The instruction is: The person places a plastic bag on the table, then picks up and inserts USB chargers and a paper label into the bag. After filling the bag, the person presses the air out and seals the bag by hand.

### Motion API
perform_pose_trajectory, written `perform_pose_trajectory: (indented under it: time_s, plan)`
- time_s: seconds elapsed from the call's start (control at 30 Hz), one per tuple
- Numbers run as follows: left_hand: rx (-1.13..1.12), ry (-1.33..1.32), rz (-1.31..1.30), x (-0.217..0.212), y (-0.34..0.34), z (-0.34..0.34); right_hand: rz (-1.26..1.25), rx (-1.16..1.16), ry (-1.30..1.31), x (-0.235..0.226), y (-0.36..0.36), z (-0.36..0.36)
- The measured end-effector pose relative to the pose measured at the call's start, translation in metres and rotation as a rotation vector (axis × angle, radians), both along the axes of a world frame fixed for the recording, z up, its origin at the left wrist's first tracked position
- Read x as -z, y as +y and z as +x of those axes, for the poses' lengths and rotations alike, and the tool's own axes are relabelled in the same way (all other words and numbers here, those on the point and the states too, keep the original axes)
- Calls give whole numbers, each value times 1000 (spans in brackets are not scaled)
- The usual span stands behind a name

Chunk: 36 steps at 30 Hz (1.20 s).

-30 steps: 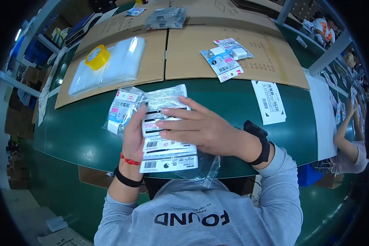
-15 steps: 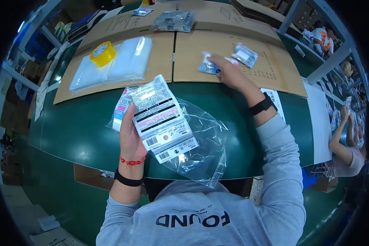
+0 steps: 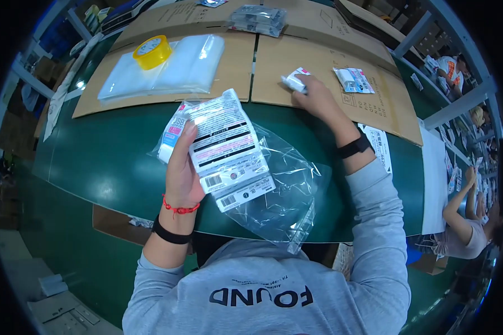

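Head view: left hand is seen from the back, so the palm and most fingertips are hidden behind a fanned stack of white label-faced packets. Exact packet count can't be made out; the stack overlaps itself and a blue-and-pink packet is partly covered at its left edge. Left fingers are curled shut around the stack, held tilted above the green table. A clear plastic bag hangs under and to the right of the stack; whether it is gripped or just lying on the table edge cannot be told.

Right hand is stretched out onto the right cardboard sheet, fingers closed on a small white packet; only the packet's end is visible, the rest is covered by the fingers. Another small blue-and-white packet lies just beside, not touched.

Further back: yellow tape roll sits on a pile of clear bags on the left cardboard sheet. A bundle of bagged items near the top edge is too distorted to identify. Paper label sheet is partly hidden by the right forearm. Another person is cut off at the right rim.
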State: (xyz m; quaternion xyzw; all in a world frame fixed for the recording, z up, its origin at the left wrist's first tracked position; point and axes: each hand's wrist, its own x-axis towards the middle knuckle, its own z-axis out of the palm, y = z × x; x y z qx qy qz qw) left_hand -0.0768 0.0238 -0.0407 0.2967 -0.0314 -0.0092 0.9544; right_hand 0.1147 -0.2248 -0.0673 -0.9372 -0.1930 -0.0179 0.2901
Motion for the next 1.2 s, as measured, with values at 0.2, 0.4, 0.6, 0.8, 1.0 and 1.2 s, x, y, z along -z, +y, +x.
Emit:
perform_pose_trajectory:
  time_s: [0.2, 0.4, 0.6, 0.8, 1.0, 1.2]
  plan:
    - [17, 14, -28, -1, 1, 12, 360, -308, -307, -68, 14, -89]
    - [133, -39, -30, -12, -26, 10, -89, -724, -704, -65, 21, -160]
    - [-7, -17, 277, -24, -45, 5, 199, -735, -572, -57, 8, -170]
    - [27, -89, 264, -37, -60, -4, 999, -337, 185, -53, 7, -169]
    - [-230, -237, 537, -25, -67, -6, 1122, -272, 487, -57, -11, -164]
    - [23, -482, 1542, 8, -64, -50, 1120, -5, 471, -51, -77, -165]
